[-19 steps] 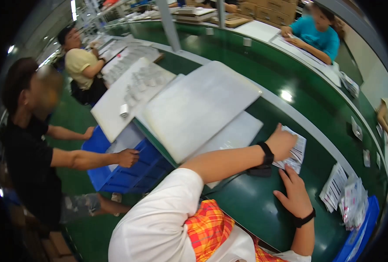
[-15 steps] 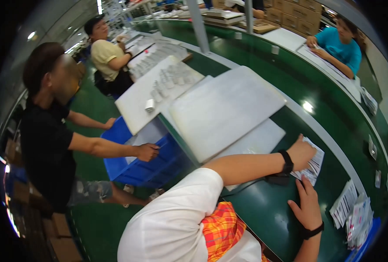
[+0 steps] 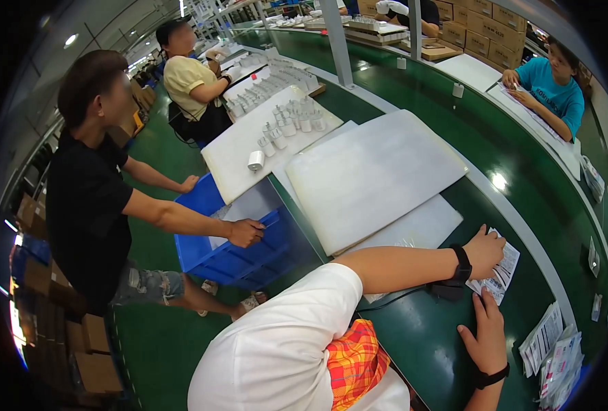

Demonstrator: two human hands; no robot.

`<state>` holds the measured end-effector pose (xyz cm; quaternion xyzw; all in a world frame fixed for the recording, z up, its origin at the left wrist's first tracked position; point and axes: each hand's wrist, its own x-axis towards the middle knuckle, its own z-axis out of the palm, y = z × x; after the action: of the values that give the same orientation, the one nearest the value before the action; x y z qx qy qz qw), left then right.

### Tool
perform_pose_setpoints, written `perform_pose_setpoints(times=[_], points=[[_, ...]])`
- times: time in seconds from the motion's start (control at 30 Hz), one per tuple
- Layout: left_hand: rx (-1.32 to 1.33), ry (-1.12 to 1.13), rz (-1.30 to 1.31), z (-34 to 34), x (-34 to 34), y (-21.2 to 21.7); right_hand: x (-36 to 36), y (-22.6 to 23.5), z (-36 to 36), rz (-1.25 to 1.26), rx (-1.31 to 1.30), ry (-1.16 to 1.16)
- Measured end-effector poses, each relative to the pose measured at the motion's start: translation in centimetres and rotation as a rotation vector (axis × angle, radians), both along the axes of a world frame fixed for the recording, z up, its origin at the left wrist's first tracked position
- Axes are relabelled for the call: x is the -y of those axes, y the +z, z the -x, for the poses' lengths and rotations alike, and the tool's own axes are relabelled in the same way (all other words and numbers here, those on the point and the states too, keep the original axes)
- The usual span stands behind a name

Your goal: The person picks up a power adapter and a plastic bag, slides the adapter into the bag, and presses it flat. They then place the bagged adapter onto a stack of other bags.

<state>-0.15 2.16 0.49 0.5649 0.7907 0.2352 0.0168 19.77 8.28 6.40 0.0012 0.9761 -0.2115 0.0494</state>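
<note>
On the green bench top lies a white printed packet with dark lines and a silvery look. My left hand rests across its upper left part, fingers out and palm down, covering some of it. A black band with a dark box-like piece sits at that wrist, and a thin cable runs from it. My right hand lies flat with thumb and fingers apart, its fingertips at the packet's lower edge. Neither hand visibly grips anything.
A bundle of bagged printed packets stands at the lower right. White boards overlap to the left. Beyond them, a white board carries metal cylinders. A person in black holds a blue crate. Other people sit farther off.
The whole view has shifted slightly, so the scene sits further right. My hands stay at the packet with little change. The person in black still holds the crate.
</note>
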Motion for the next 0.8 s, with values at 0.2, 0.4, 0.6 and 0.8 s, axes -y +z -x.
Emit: perform_pose_setpoints(times=[0.2,0.4,0.6,0.8], points=[[-0.04,-0.045,-0.051,0.2,0.0,-0.9,-0.2,-0.2,0.0,-0.023,0.009,0.007],[-0.015,-0.049,-0.072,0.3,0.1,-0.8,-0.2,-0.3,-0.1,-0.025,0.013,0.006],[-0.038,-0.068,-0.127,0.4,-0.2,-0.8,-0.3,-0.2,-0.2,-0.035,0.012,0.011],[-0.023,-0.1,-0.113,0.3,-0.4,-1.1,-0.2,-0.2,-0.1,-0.031,0.013,0.012]])
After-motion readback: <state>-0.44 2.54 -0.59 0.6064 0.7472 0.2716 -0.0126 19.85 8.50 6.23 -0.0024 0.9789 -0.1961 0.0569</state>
